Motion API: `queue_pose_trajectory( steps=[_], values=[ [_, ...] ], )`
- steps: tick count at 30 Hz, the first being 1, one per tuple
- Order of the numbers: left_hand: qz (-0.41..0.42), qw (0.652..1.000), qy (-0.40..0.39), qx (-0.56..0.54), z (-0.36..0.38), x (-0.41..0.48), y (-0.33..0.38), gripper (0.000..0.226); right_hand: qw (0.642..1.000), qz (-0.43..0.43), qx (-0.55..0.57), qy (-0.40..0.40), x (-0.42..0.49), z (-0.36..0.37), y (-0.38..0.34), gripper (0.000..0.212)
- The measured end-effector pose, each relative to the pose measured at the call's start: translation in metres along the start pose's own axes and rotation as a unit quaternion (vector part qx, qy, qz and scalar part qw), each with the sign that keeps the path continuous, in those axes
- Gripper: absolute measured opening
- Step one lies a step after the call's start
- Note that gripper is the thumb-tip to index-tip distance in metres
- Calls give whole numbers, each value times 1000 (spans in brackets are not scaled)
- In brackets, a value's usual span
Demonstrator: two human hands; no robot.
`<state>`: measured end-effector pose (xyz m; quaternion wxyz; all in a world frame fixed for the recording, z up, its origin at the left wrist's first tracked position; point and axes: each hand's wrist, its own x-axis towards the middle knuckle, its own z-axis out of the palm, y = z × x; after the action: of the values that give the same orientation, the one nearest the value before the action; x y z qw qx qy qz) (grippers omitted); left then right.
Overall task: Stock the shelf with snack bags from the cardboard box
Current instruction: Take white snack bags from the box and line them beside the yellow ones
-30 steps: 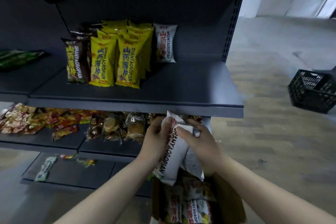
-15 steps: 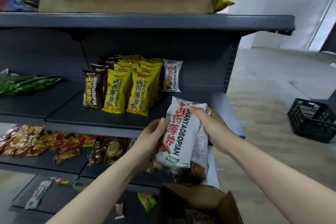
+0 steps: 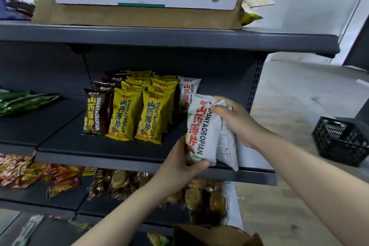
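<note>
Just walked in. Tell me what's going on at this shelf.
A person is stocking a dark grey metal shelf with white plastic snack bags. The left hand grips the front bag's bottom and the right hand pinches the tops, holding them at the shelf's right front edge, not yet let go. On the shelf, yellow snack bags, brown snack bags and one white bag already stand in rows. The open brown cardboard box sits below.

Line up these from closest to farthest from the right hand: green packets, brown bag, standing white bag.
From the right hand:
1. Standing white bag, just left of it, farther back.
2. Brown bag, left past the yellow bags.
3. Green packets, far left.
</note>
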<state>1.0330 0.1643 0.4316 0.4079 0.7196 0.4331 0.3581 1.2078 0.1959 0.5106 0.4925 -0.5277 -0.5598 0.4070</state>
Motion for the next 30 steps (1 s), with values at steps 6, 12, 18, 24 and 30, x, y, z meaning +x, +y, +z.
queue_pose_trajectory(
  steps=[6,12,18,24,30],
  values=[
    [-36,999,31,14,4,67,-1,96,993,-40,-39,102,44,2,-4,32],
    [-93,980,105,138,-7,134,-19,90,973,-8,25,230,87,2,19,53],
    [-91,980,148,97,-4,179,-52,78,993,39,-18,109,107,1,65,81],
    [-108,973,153,133,8,203,-73,54,982,90,-155,64,117,3,100,31],
    [-108,953,200,199,17,221,-84,40,984,92,-112,107,118,8,116,37]
  ],
)
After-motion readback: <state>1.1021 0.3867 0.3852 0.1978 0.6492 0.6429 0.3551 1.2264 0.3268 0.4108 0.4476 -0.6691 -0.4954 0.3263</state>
